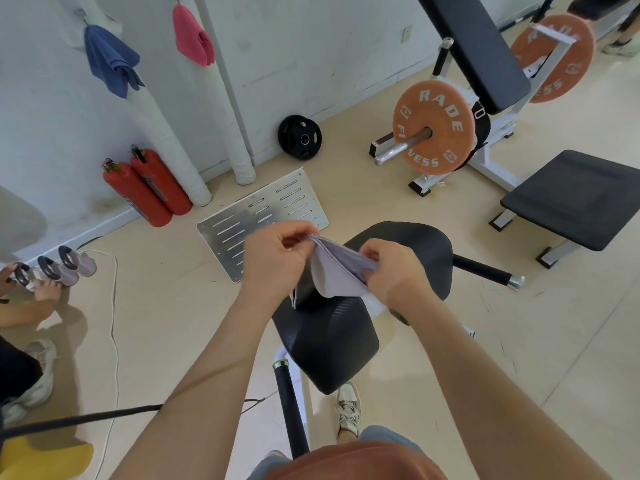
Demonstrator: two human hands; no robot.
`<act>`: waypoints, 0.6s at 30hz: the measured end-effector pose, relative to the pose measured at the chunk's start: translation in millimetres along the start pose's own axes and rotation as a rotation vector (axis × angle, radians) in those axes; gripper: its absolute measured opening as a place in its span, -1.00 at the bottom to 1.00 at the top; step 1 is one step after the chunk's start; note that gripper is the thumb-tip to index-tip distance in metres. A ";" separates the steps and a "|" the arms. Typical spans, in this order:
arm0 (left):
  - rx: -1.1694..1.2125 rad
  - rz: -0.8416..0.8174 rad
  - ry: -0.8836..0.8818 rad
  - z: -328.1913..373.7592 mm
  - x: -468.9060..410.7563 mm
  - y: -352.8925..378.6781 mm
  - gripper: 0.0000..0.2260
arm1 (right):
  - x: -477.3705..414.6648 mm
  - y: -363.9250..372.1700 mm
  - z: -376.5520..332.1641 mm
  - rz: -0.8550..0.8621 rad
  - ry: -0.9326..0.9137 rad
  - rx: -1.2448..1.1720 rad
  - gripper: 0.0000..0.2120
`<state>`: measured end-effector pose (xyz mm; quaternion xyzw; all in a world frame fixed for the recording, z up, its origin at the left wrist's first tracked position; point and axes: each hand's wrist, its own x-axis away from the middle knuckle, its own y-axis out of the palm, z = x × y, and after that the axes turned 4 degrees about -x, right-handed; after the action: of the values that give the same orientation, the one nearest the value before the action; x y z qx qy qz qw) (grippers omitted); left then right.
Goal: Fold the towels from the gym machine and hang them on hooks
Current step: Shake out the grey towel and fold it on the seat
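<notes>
Fingers (298, 234) of the left hand (273, 261) are curled in, thumb and fingertips pinching the upper left corner of a lilac towel (337, 273). The right hand (393, 271) does likewise at the opposite end, its bent digits nipping the layered edge.

Between the two hands the towel is folded into several layers. Its top edge is stretched between the grips and its lower part droops in a rounded flap. It is held in the air just above the black padded seat (329, 344) of a gym machine, in front of a second rounded black pad (419, 247). The lowest fold hangs close to the seat, but I cannot tell whether it touches.

On the white wall (284, 46) at upper left, a blue towel (110, 60) and a pink towel (192, 36) hang folded, well apart from the hands. Two red fire extinguishers (149, 188) stand at the wall's base. A slotted metal plate (263, 220) lies on the floor between them and the machine. A black weight plate (299, 140) leans against the wall.

To the right, an orange weight plate (433, 128) sits on a bar of a white-framed bench, with a flat black bench pad (575, 199) beyond it. At the left edge another person's hand (45, 289) rests near the floor.
</notes>
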<state>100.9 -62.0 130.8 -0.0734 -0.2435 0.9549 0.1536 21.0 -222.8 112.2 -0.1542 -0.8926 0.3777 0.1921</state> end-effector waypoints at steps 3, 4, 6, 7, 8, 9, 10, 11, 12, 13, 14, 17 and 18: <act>-0.079 0.048 0.012 -4.0 -6.4 -6.9 -0.73 | -10.5 -14.3 12.0 -0.028 0.105 -0.021 -0.92; -0.103 0.063 0.007 -6.2 -6.6 -6.3 -0.75 | -14.4 -20.4 11.5 -0.055 0.123 -0.043 -0.94; -0.084 0.096 -0.027 -8.7 -6.7 -4.5 -0.79 | -22.1 -33.7 5.4 -0.136 0.157 -0.169 -0.94; -0.069 0.108 -0.047 -9.5 -7.5 -4.3 -0.80 | -25.8 -40.6 0.3 -0.187 0.179 -0.258 -0.91; -0.061 0.118 -0.064 -9.6 -8.9 -4.5 -0.81 | -29.0 -47.5 -5.0 -0.231 0.199 -0.337 -0.87; -0.057 0.126 -0.075 -9.2 -11.1 -4.9 -0.82 | -32.6 -54.1 -10.4 -0.255 0.204 -0.390 -0.85; -0.051 0.136 -0.080 -8.1 -13.9 -5.4 -0.83 | -37.2 -59.8 -15.1 -0.263 0.194 -0.408 -0.83; -0.043 0.148 -0.085 -7.1 -17.0 -5.9 -0.85 | -42.0 -64.6 -19.0 -0.265 0.183 -0.415 -0.83; -0.032 0.164 -0.092 -5.8 -19.9 -6.1 -0.86 | -46.7 -68.2 -21.7 -0.266 0.174 -0.424 -0.83; -0.013 0.179 -0.107 -5.4 -23.2 -6.0 -0.86 | -51.4 -71.5 -23.1 -0.266 0.171 -0.437 -0.84; 0.016 0.184 -0.131 -5.3 -27.0 -5.6 -0.85 | -56.6 -73.9 -23.2 -0.264 0.175 -0.448 -0.83; 0.115 0.133 -0.222 -4.5 -37.7 2.9 -0.76 | -73.8 -72.3 -17.8 -0.254 0.245 -0.506 -0.82; 0.152 0.112 -0.246 -4.5 -41.1 8.2 -0.74 | -80.2 -68.0 -15.3 -0.247 0.283 -0.527 -0.83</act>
<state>138.4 -80.4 125.6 0.0424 -0.1832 0.9793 0.0744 89.7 -292.4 153.8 -0.1400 -0.9361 0.0821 0.3120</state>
